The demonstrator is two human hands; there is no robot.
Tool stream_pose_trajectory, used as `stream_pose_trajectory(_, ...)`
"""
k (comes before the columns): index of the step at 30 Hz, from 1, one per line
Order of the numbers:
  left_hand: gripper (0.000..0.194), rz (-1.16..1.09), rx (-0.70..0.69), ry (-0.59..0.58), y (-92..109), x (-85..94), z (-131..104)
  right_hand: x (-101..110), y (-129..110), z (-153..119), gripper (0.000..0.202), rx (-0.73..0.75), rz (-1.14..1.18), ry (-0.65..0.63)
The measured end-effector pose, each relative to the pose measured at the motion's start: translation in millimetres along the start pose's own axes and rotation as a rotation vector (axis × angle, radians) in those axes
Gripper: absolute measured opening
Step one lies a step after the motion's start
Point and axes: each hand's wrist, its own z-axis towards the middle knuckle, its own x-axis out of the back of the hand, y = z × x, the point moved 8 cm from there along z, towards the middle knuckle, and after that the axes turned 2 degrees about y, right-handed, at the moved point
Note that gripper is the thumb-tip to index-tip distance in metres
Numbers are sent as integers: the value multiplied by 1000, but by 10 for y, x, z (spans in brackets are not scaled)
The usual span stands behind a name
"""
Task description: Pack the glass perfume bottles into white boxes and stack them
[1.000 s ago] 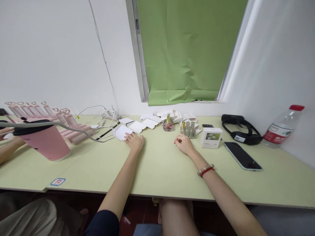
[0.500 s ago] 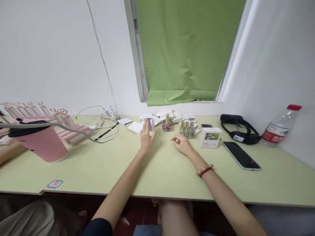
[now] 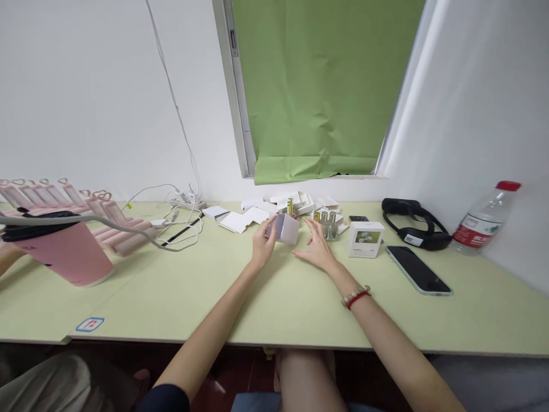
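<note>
In my left hand (image 3: 263,242) is a small white paper box (image 3: 288,229), tilted, its lavender-grey side turned toward the hand. My right hand (image 3: 316,249) is just right of the box, thumb and fingers apart, with nothing in it. Partly hidden behind the box stands a round glass bottle (image 3: 290,207) with a gold top. Beyond my right fingers are several small glass bottles (image 3: 330,229) with gold and silver tops. An upright white box (image 3: 365,240) with a flower picture stands right of them.
White flat cartons (image 3: 257,214) lie along the wall. Rightward are a phone (image 3: 418,270), a black headset (image 3: 417,224) and a water bottle (image 3: 484,220). On the left are a pink cup (image 3: 68,252), pink tubes (image 3: 128,237) and cables (image 3: 191,229). Another person's arm (image 3: 11,257) shows at the left edge.
My left hand has lifted the white box off the carton pile and brought it right and nearer. The fingers of my right hand have spread from a loose curl beside it.
</note>
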Motion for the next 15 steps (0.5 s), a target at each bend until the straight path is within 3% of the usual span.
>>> stream_pose_trajectory(9, 30, -281, 203, -100, -43, -141, -27, 1, -66, -3, 97, 25, 11, -19)
stream_pose_trajectory(15, 26, -300, 196, -152, 11, -245, -67, 22, -82, 7, 102, 43, -10, 26)
